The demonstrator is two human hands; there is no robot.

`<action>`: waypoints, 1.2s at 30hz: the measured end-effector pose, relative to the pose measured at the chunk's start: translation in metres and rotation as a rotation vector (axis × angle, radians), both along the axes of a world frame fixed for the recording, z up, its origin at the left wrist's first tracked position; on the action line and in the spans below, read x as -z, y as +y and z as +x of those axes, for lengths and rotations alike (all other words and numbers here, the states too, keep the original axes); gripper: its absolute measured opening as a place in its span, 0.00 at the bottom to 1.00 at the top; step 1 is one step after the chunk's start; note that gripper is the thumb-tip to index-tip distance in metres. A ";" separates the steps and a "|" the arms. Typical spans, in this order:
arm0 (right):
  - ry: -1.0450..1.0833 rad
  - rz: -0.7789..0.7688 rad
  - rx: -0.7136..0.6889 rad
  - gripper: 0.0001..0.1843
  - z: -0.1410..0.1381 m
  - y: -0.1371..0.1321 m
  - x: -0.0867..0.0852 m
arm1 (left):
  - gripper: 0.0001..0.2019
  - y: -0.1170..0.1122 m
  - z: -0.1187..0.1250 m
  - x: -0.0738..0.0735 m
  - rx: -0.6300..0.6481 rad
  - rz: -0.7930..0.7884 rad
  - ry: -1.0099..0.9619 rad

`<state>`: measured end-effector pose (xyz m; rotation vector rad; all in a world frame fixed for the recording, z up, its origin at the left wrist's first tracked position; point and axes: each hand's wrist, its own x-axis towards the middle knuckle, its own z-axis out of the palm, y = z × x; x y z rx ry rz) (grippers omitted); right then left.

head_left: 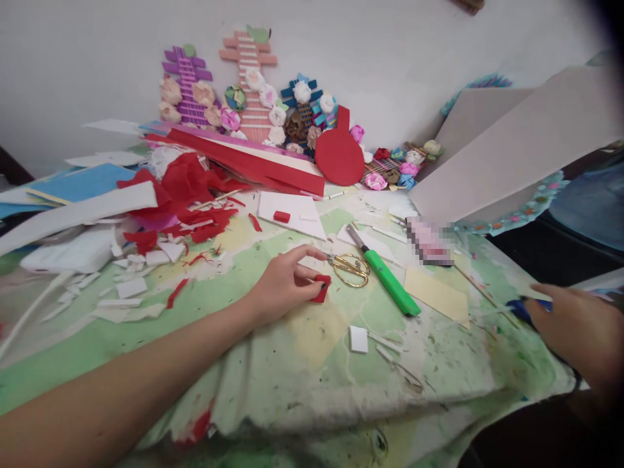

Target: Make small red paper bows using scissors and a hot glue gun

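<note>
My left hand (285,283) rests on the green table cover (273,364) and pinches a small red foam piece (322,288) between thumb and fingers. Gold-handled scissors (350,268) lie just right of it, beside a green utility knife (387,276). My right hand (578,331) is at the table's right edge, blurred, closed around a dark blue object (524,309) that I cannot name. A small white foam square (358,338) lies in front, between the two hands.
Red and white foam scraps (185,221) and sheets crowd the left. A white sheet with a red block (290,213) lies behind. Paper-flower crafts (253,97) and a red paddle shape (338,156) lean on the wall. Large grey boards (507,143) slant at right.
</note>
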<state>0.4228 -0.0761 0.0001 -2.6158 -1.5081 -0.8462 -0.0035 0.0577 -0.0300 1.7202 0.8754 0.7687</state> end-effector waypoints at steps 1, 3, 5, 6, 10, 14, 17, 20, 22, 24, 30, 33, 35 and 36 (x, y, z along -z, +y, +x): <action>0.078 0.044 -0.095 0.13 -0.021 0.004 -0.007 | 0.22 -0.001 0.000 0.000 0.017 0.019 -0.004; 0.335 0.173 -0.272 0.14 -0.067 0.016 -0.018 | 0.24 -0.003 0.001 0.000 0.055 0.056 -0.019; 0.669 0.196 -0.478 0.13 -0.114 0.031 -0.025 | 0.24 -0.005 0.002 0.000 0.084 0.085 -0.031; 0.828 0.136 -0.603 0.13 -0.135 0.041 -0.026 | 0.24 -0.005 0.002 0.000 0.092 0.094 -0.033; 1.245 -0.094 -0.886 0.09 -0.200 0.082 -0.019 | 0.25 -0.004 0.001 0.004 0.107 0.093 -0.034; 1.459 -0.207 -0.920 0.05 -0.230 0.110 -0.001 | 0.24 -0.002 0.000 0.007 0.143 0.051 -0.060; 1.607 -0.303 -0.906 0.04 -0.236 0.117 0.009 | 0.23 -0.001 0.000 0.007 0.167 0.006 -0.063; 1.679 -0.333 -0.927 0.05 -0.238 0.114 0.013 | 0.24 -0.001 0.001 0.005 0.159 -0.009 -0.054; 1.682 -0.324 -0.941 0.06 -0.238 0.111 0.013 | 0.24 -0.001 0.002 0.005 0.149 -0.007 -0.049; 1.678 -0.314 -0.944 0.06 -0.240 0.109 0.013 | 0.24 -0.001 0.003 0.004 0.144 -0.020 -0.051; 1.333 -0.149 -1.076 0.06 -0.244 0.105 0.014 | 0.23 0.000 0.002 0.005 0.137 -0.090 -0.087; 1.140 -0.083 -1.162 0.05 -0.244 0.104 0.014 | 0.23 0.000 0.002 0.006 0.137 -0.109 -0.099; 1.209 -0.087 -1.145 0.07 -0.243 0.104 0.014 | 0.23 -0.001 0.002 0.005 0.137 -0.119 -0.103; 1.283 -0.096 -1.120 0.08 -0.242 0.103 0.014 | 0.23 -0.001 0.002 0.005 0.136 -0.125 -0.104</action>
